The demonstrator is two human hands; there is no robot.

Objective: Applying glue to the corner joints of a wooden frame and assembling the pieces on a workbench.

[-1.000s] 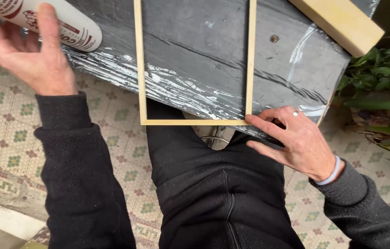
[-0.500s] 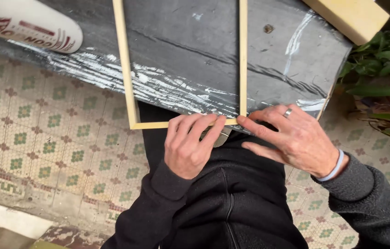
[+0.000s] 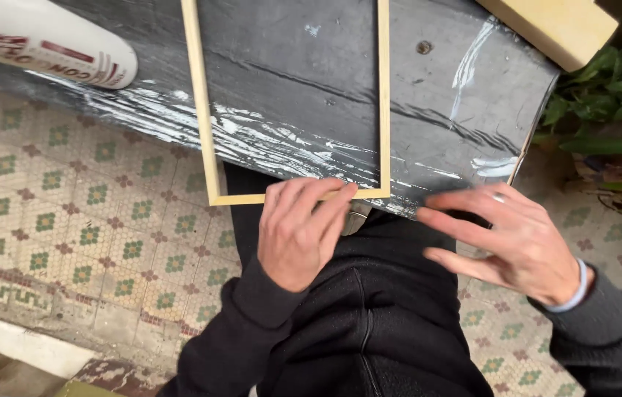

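In the head view, a thin pale wooden frame (image 3: pixel 292 103) lies flat on a dark board (image 3: pixel 311 81) smeared with white streaks, its near rail hanging just past the board's front edge above the person's lap. The left hand (image 3: pixel 300 231) rests on that near rail close to the right corner, fingers (image 3: pixel 325 202) curled over the strip and pressing on it rather than clenched round it. The right hand (image 3: pixel 516 239) hovers just off the board's near right corner, fingers spread and loose, holding nothing; it looks blurred. A white cartridge tube (image 3: pixel 46 48) lies at the far left of the board, and a pale wood block (image 3: pixel 553 26) sits at the far right corner. To judge from this, the pressing goes best with even, flat pressure along the rail, since so slender a strip could bow or slide, and the overhanging corner wants support from beneath.
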